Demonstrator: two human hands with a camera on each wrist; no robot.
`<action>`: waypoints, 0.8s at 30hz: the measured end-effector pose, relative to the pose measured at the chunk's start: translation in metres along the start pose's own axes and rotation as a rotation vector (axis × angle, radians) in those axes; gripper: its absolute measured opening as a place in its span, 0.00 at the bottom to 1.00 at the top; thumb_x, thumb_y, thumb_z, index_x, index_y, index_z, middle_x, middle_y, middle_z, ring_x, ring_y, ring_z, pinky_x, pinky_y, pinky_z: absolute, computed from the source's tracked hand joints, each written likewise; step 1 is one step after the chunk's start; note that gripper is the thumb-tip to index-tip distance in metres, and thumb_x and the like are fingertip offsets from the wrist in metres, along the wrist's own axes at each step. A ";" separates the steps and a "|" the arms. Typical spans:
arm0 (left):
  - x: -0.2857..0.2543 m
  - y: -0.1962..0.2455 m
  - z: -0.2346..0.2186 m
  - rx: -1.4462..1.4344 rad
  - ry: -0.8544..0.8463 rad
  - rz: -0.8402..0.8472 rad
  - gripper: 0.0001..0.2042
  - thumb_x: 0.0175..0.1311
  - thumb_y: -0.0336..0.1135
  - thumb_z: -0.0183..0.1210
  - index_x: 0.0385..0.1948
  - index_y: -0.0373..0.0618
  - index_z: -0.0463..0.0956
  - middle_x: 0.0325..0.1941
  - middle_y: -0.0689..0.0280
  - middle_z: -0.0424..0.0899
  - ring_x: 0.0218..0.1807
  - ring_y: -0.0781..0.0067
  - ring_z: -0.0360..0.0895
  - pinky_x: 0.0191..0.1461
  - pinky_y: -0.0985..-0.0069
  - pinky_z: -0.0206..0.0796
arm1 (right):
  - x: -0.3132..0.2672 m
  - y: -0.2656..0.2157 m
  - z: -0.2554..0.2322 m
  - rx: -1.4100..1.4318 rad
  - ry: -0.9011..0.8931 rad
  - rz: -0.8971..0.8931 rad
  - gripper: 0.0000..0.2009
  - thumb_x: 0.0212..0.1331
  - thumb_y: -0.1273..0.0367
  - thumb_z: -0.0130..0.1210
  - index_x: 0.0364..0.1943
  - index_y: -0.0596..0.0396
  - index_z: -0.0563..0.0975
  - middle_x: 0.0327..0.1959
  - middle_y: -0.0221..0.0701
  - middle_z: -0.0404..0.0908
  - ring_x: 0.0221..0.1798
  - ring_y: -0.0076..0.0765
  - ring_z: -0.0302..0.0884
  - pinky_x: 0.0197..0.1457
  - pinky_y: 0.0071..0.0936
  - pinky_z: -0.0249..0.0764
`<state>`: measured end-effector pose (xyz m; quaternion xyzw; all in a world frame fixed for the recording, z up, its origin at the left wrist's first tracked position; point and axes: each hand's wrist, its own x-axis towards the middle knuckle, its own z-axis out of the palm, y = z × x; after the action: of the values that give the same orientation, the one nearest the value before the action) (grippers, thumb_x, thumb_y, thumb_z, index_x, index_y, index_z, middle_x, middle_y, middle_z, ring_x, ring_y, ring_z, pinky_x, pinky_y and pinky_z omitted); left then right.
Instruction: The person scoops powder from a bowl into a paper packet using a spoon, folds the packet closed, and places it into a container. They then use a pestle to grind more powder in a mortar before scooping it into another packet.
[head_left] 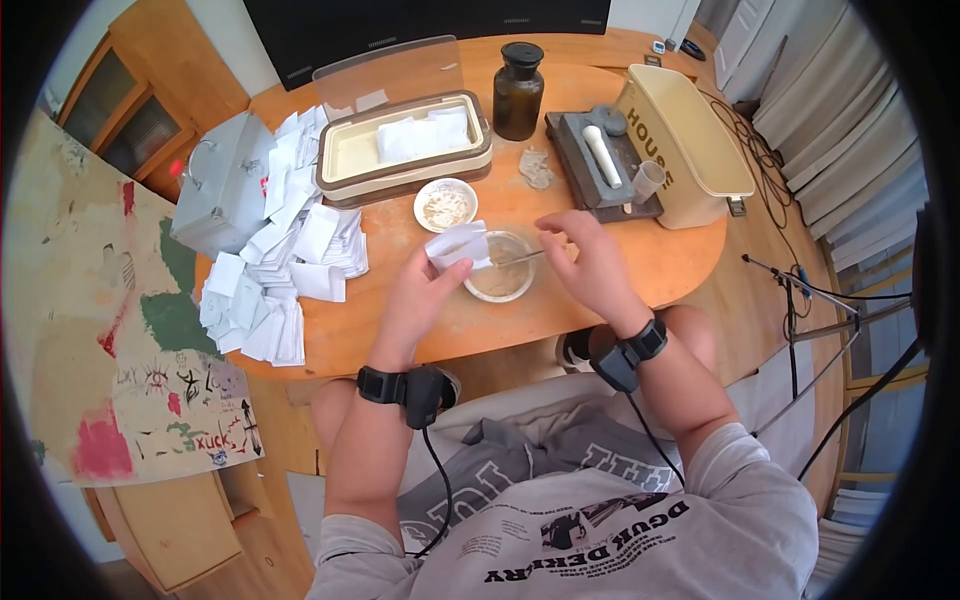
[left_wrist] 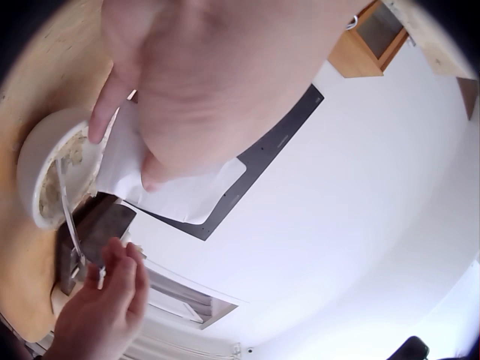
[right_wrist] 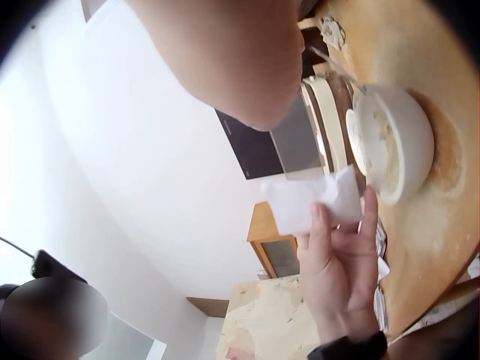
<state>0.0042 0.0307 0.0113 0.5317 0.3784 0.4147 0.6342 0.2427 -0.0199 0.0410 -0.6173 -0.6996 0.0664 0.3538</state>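
My left hand (head_left: 422, 290) pinches a small white paper packet (head_left: 462, 245) between thumb and fingers, its open end tilted over the near edge of a white bowl (head_left: 500, 297). Beige powder lies inside that bowl. The right hand (head_left: 588, 262) pinches the end of a slim spoon-like utensil (head_left: 522, 258), whose other end reaches down into the bowl. In the left wrist view, the handle (left_wrist: 70, 217) slants across the bowl's rim. Seen from the right wrist, the packet (right_wrist: 315, 202) stands beside the bowl (right_wrist: 411, 142), thumb on its face. A smaller white bowl (head_left: 446, 204) with pale flaky powder sits just behind.
Stacks of white paper packets (head_left: 330, 240) pile up at the left beside a metal case (head_left: 228, 185). Behind are a cream box with packets (head_left: 340, 150) and a dark jar (head_left: 518, 95). At right stand a dark tray with a white pestle (head_left: 602, 155) and a cream bin (head_left: 690, 130).
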 end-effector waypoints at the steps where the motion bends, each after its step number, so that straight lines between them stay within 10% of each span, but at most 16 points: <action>1: -0.001 0.000 0.003 0.020 -0.037 -0.050 0.16 0.69 0.31 0.61 0.54 0.35 0.73 0.51 0.62 0.83 0.48 0.76 0.82 0.52 0.76 0.75 | -0.002 -0.010 0.000 0.224 -0.035 0.002 0.11 0.64 0.70 0.59 0.47 0.59 0.81 0.47 0.38 0.83 0.53 0.39 0.79 0.55 0.32 0.75; 6: -0.006 0.004 0.010 0.209 -0.220 -0.064 0.15 0.72 0.35 0.59 0.53 0.35 0.73 0.47 0.64 0.83 0.42 0.77 0.81 0.43 0.78 0.76 | -0.003 -0.023 0.005 0.759 -0.301 -0.006 0.13 0.64 0.70 0.59 0.51 0.58 0.80 0.52 0.38 0.81 0.55 0.40 0.78 0.59 0.34 0.73; 16: -0.008 0.014 0.010 0.092 -0.335 -0.172 0.16 0.78 0.41 0.49 0.57 0.41 0.69 0.49 0.61 0.80 0.45 0.75 0.81 0.42 0.76 0.80 | -0.009 -0.023 0.009 0.458 -0.178 -0.165 0.07 0.65 0.73 0.56 0.43 0.60 0.83 0.47 0.41 0.83 0.49 0.50 0.81 0.54 0.38 0.77; 24: 0.001 0.013 -0.022 0.151 -0.059 -0.056 0.11 0.79 0.38 0.46 0.53 0.43 0.64 0.49 0.62 0.77 0.47 0.72 0.80 0.46 0.68 0.82 | -0.004 -0.018 -0.006 0.528 -0.078 -0.152 0.08 0.65 0.73 0.56 0.45 0.60 0.81 0.46 0.40 0.83 0.50 0.50 0.80 0.55 0.38 0.76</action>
<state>-0.0177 0.0409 0.0206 0.5794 0.4042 0.3513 0.6144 0.2309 -0.0296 0.0531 -0.4463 -0.7155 0.2435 0.4791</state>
